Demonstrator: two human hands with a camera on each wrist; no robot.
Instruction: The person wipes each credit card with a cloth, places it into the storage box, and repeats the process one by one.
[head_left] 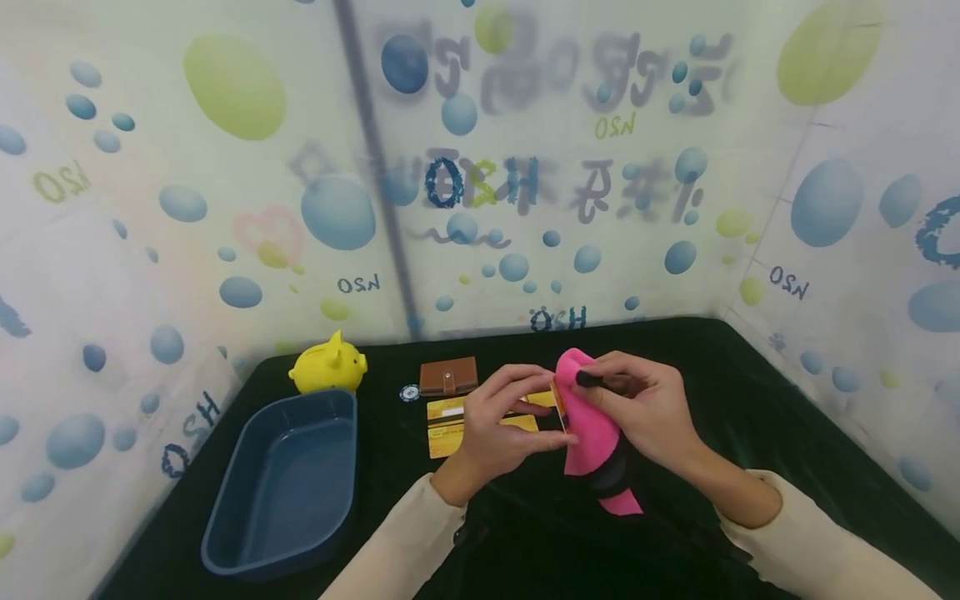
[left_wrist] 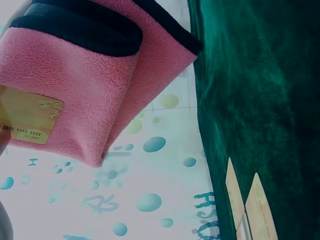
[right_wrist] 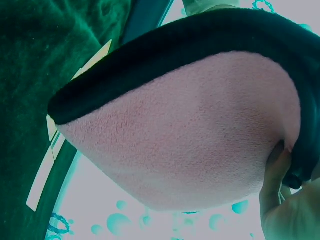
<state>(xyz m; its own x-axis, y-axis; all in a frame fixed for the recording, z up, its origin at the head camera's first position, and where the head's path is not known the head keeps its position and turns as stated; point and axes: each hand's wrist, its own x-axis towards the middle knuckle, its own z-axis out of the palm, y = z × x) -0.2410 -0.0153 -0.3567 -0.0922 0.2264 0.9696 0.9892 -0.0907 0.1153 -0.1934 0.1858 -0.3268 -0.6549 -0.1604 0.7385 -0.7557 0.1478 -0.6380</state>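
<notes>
Between both hands a pink cloth (head_left: pixel 596 429) with black edging hangs folded in the head view; it fills much of the right wrist view too. My left hand (head_left: pixel 498 417) pinches a gold card (head_left: pixel 559 406) by its edges, with the card's face against the cloth. The left wrist view shows printed digits on that card (left_wrist: pixel 31 115) over the pink cloth (left_wrist: pixel 75 70). My right hand (head_left: pixel 648 404) grips the cloth near its top, a black part of it between the fingers. In the right wrist view, this hand (right_wrist: pixel 290 200) holds the cloth's edge (right_wrist: pixel 190 140).
Several gold cards (head_left: pixel 446 440) lie on the dark green tablecloth (head_left: pixel 720 375) behind my left hand. Beyond them are a brown wallet (head_left: pixel 442 379) and a poker chip (head_left: pixel 409 392). A blue basin (head_left: pixel 281 492) stands at the left, with a yellow piggy bank (head_left: pixel 328 365) behind it.
</notes>
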